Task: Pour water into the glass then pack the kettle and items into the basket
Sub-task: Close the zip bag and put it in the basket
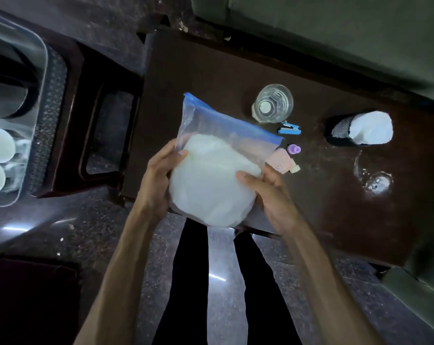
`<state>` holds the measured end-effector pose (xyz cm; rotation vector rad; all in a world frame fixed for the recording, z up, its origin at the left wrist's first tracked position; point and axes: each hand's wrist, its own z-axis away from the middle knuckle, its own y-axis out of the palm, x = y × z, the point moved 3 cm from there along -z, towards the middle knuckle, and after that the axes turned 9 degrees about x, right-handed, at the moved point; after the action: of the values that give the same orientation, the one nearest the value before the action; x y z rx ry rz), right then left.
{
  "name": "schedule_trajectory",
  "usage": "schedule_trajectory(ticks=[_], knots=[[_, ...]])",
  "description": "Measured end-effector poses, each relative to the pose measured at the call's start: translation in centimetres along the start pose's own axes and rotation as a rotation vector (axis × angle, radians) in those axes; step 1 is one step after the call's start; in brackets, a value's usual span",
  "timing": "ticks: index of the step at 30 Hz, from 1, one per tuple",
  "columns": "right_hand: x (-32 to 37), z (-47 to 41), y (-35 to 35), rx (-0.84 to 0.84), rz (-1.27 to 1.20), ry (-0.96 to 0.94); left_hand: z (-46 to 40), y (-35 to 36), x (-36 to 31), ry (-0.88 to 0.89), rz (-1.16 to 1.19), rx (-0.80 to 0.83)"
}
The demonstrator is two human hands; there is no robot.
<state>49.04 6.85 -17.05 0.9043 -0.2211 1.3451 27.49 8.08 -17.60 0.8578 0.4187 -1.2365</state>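
Observation:
Both hands hold a clear zip bag (211,175) with a blue seal strip; a round white object fills its lower part. My left hand (158,180) grips the bag's left side, and my right hand (268,192) grips its right side, above the near edge of the dark wooden table (335,207). A glass (273,103) with water stands on the table behind the bag. At the far left a clear plastic basket (40,70) rests on a dark stool and holds a dark kettle-like shape and white round items.
A blue stapler (289,128), a purple cap (294,148) and a pink item (281,163) lie right of the bag. A dark pouch with white contents (360,129) sits at the right. A water spill (375,180) shines on the table. My legs stand below.

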Motion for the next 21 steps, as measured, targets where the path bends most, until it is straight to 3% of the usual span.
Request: schedule_trajectory(ticks=[4, 7, 9, 12, 15, 18, 21], knots=[[2.1, -1.9, 2.6, 0.007, 0.085, -0.027, 0.4, -2.0, -0.4, 0.005, 0.198, -0.208], [3.2, -2.8, 5.0, 0.155, -0.019, 0.04, 0.8, -3.9, -0.8, -0.036, 0.28, -0.313], [3.9, -3.3, 6.7, 0.179, -0.064, 0.092, 1.0, -4.9, -1.5, -0.001, 0.289, -0.311], [4.4, -4.8, 9.4, 0.069, 0.177, 0.104, 1.9, -7.0, -2.9, 0.082, 0.268, -0.296], [5.3, -6.3, 12.4, 0.067, 0.324, 0.093, 3.2, -9.3, -4.4, 0.182, 0.419, -0.322], [6.7, -7.5, 16.5, 0.162, 0.361, 0.052, 5.3, -13.2, -6.0, 0.358, 0.525, -0.32], [7.6, -8.8, 21.0, 0.266, 0.468, -0.045, 7.9, -17.5, -7.3, 0.445, 0.326, -0.352]])
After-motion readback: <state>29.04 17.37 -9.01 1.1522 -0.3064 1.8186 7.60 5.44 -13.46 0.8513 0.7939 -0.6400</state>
